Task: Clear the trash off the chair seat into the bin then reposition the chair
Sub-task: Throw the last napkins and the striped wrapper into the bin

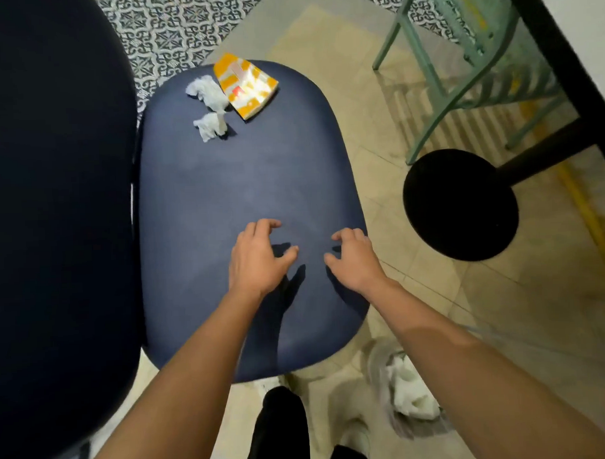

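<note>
wrapper (245, 90) and tissue wads (211, 126) lie at the far left of the chair seat (244, 183), well ahead of me; my left hand (257, 256) and right hand (355, 258) hover empty, fingers (271, 224) loosely curled, left one nearer.

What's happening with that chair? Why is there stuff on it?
Someone is clearing trash off the blue chair seat. The left hand and right hand are over the near end of the seat, fingers loosely curled, holding nothing. A larger tissue, a smaller tissue and an orange-and-white wrapper lie at the far end, untouched. The bin on the floor already holds white paper.
</note>
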The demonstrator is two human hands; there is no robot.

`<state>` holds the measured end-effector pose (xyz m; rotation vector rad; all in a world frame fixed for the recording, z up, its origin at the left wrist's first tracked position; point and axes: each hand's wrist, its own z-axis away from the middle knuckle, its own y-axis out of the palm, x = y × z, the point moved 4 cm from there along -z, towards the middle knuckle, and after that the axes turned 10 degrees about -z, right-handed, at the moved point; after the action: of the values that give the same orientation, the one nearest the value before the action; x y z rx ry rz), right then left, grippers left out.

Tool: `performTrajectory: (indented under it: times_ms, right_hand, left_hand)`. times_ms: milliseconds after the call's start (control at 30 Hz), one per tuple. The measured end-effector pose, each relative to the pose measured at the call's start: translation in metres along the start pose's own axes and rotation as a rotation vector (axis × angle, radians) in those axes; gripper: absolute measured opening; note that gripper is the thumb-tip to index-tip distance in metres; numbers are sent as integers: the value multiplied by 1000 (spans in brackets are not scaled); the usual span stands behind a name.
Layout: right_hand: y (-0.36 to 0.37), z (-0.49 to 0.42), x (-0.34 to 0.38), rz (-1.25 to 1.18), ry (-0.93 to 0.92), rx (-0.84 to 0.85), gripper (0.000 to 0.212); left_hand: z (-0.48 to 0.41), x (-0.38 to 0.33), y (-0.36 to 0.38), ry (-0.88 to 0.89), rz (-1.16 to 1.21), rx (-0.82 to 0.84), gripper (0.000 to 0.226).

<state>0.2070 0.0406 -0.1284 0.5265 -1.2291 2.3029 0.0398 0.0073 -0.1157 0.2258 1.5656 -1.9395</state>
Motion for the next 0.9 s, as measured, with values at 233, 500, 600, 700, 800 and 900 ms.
performTrajectory:
  times_ms: [233, 500, 600, 700, 800, 900]
  right_hand:
    - [23, -49, 47, -23, 6, 20, 42]
    - [32, -107, 105, -18, -61, 54, 41]
    - [30, -129, 124, -4, -86, 74, 41]
    - [24, -158, 146, 6, -121, 84, 42]
    - [18, -187, 167, 9, -159, 76, 43]
    - [8, -212, 188, -25, -199, 13, 41]
  left_hand:
    - [-60, 38, -39, -32, -37, -39, 49]
    - [-122, 65, -66, -112, 73, -80, 51]
    - [-142, 69, -76, -142, 86, -116, 53]
    - [-169, 71, -83, -175, 90, -137, 52]
    - [-200, 72, -87, -195, 102, -147, 47]
    - [-228, 72, -91, -192, 61, -164, 43]
